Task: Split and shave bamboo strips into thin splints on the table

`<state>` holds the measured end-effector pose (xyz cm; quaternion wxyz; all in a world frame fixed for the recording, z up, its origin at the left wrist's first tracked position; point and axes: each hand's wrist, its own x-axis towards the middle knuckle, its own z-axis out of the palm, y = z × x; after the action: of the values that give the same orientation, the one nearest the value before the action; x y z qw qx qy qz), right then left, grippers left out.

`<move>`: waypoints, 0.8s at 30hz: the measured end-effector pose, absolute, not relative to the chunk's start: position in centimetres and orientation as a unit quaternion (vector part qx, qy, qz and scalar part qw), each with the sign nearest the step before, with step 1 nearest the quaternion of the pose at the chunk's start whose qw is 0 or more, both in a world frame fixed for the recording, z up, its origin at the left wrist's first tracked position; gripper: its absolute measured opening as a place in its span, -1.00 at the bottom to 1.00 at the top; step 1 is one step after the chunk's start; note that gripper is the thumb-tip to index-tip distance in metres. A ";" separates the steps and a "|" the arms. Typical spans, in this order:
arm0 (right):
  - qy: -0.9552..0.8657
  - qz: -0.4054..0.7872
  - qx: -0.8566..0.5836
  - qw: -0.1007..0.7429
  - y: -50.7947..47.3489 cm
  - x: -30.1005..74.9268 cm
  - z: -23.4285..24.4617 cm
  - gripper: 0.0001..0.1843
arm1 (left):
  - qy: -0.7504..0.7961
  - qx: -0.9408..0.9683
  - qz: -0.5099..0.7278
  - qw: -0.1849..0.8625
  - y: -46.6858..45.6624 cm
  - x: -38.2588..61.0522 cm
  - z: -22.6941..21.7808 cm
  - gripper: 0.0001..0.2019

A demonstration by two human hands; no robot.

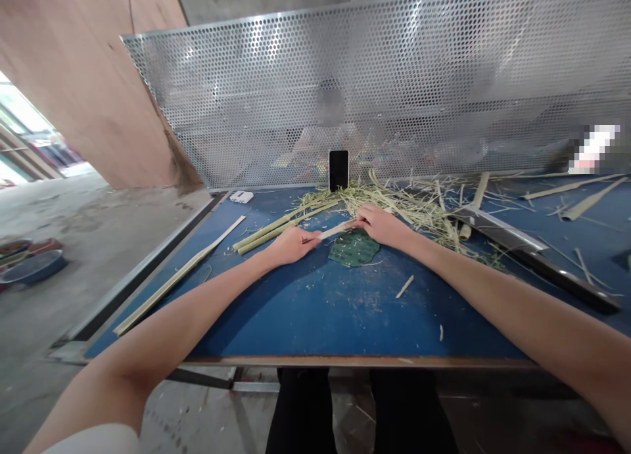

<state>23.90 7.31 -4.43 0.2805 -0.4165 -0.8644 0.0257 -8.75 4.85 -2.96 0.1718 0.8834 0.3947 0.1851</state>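
Left hand (290, 245) and right hand (378, 224), centre: both gripping a thin strip (336, 230) | green pad (352, 250): on blue table (296, 309), just below right hand | phone (338, 170): upright above centre, before perforated panel (271, 99) | shavings (404, 201): right of phone | knife (500, 229): right of frame | pale slat (181, 273): left of frame, lying diagonally

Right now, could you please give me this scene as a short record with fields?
Left hand: holds one end of a slim pale strip
Right hand: holds the strip's other end
Surface: blue tabletop
Near right hand: dark green patch
Beyond hands: upright phone, heap of shavings
Far left on table: long pale strip
Right side: large knife, lying flat
Strip's material: cannot tell
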 end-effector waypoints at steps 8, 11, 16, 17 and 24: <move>-0.858 0.073 -0.406 0.305 7.5 24.3 -4.4 -0.59 | 0.404 0.886 0.179 0.139 4.2 -8.6 -2.6 -0.51; -0.854 0.093 -0.410 0.308 7.8 24.5 -4.7 -0.64 | 0.414 0.883 0.167 0.140 4.3 -8.7 -2.5 -0.50; -0.860 0.113 -0.402 0.293 7.9 25.0 -4.6 -0.75 | 0.424 0.880 0.160 0.142 4.3 -8.6 -2.7 -0.49; -0.864 0.112 -0.394 0.292 7.8 25.1 -4.5 -0.77 | 0.425 0.880 0.160 0.141 4.3 -8.6 -2.7 -0.49; -0.870 0.082 -0.374 0.312 8.1 25.1 -4.9 -0.80 | 0.422 0.880 0.154 0.156 4.2 -8.4 -2.3 -0.50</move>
<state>25.08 8.14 -4.90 0.3118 -0.3740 -0.8696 0.0823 -8.44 4.19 -2.30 0.1558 0.8795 0.4224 0.1539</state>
